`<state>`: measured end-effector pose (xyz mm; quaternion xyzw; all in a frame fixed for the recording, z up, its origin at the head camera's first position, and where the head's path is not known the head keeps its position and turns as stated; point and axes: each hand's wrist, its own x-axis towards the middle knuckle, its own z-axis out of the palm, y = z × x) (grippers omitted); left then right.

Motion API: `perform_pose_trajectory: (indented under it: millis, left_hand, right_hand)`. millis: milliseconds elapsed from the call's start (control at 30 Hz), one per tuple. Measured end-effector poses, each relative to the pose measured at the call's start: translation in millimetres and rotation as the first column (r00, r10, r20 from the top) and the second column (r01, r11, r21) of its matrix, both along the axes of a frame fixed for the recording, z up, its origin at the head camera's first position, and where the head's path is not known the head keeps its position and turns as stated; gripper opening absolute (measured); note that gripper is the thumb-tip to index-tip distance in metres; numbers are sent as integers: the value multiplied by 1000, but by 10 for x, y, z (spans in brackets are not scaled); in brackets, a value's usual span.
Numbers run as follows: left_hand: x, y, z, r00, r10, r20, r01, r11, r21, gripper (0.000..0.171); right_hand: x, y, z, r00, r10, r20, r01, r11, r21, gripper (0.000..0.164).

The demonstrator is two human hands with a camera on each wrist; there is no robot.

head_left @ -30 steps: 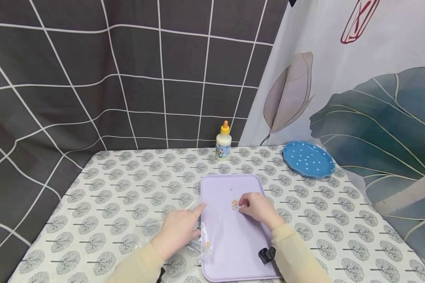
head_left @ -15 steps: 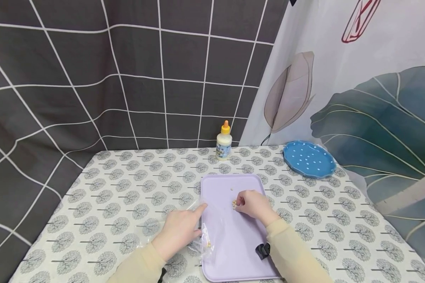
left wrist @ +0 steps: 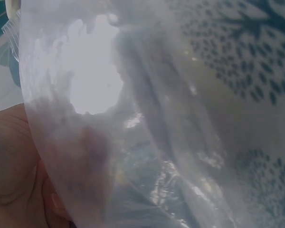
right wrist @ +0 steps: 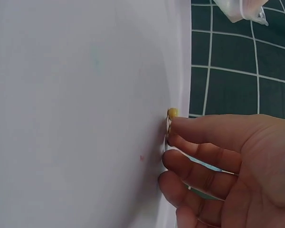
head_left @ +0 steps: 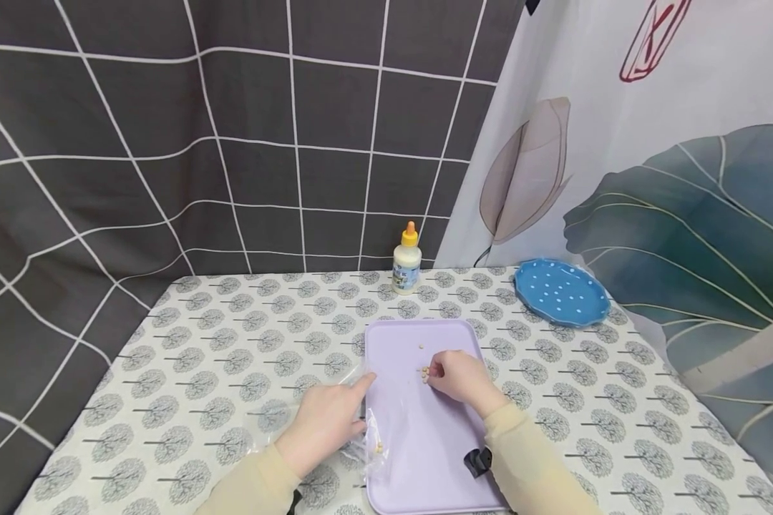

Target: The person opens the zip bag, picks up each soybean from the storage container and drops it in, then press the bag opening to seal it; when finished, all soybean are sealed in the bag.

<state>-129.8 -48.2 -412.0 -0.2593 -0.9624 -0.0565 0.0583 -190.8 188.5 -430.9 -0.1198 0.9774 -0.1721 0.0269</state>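
A small cluster of yellowish, bean-like grains (head_left: pixel 425 375) lies on the lavender tray (head_left: pixel 419 429), with a single grain (head_left: pixel 421 346) farther back. My right hand (head_left: pixel 462 377) is at the cluster's right side, its fingers bent and tips down at the tray. In the right wrist view a yellow grain (right wrist: pixel 173 113) sits at the thumb tip; whether the fingers pinch one is unclear. My left hand (head_left: pixel 327 420) holds a clear plastic bag (head_left: pixel 386 458) over the tray's left edge, with a few grains (head_left: pixel 378 448) inside. The bag (left wrist: pixel 147 128) fills much of the left wrist view.
A glue-like bottle (head_left: pixel 406 259) with a yellow and orange cap stands behind the tray. At the back right lies a blue plate (head_left: pixel 561 292) with white dots. A tree-patterned cloth (head_left: pixel 232 357) covers the table, and dark checked fabric (head_left: pixel 245 143) hangs behind it.
My right hand has moved slightly left, onto the edge of the grain cluster, and its fingertips have come closer together. The left hand and bag have stayed nearly still.
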Motion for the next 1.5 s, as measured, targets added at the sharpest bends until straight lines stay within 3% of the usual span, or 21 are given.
perform_pose_trajectory:
  millis: [167, 400, 600, 933, 1500]
  left_hand:
    - [12, 2, -2, 1000, 1, -12, -1, 1000, 0, 68]
    - [17, 2, 7, 1000, -4, 2, 4, 1000, 5, 69]
    - [22, 4, 21, 1000, 0, -7, 0, 1000, 3, 69]
    - [11, 4, 10, 1000, -2, 3, 2, 1000, 3, 70]
    - [7, 5, 17, 1000, 6, 1, -6, 1000, 5, 69]
  right_hand:
    - [45, -7, 23, 1000, -2, -13, 1, 999, -54, 16]
    - [176, -48, 126, 1000, 26, 15, -23, 979, -204, 11]
    - [277, -115, 215, 989, 146, -37, -151, 958, -244, 8]
    - [347, -222, 290, 939, 321, -120, -343, 892, -295, 4]
    - [313, -173, 253, 950, 293, -109, -313, 908, -278, 5]
